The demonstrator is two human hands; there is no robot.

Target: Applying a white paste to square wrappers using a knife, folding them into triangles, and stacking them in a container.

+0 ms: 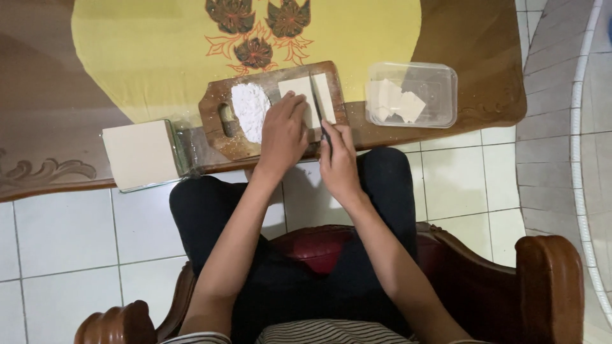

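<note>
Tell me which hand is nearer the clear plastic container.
The right hand, holding the knife, is nearer the clear plastic container to its right. The left hand is farther, on the pale slab.

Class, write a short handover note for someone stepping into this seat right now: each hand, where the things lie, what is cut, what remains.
Left hand: pressing flat on the pale square slab on the brown wooden cutting board.
Right hand: gripping the dark-handled knife, blade laid across the slab.
White powder heap: on the board, left of the slab.
Done: a narrow strip lies right of the blade; cut pale pieces sit in the clear plastic container.
Left: most of the slab is uncut; a large pale block waits at the table edge.
</note>
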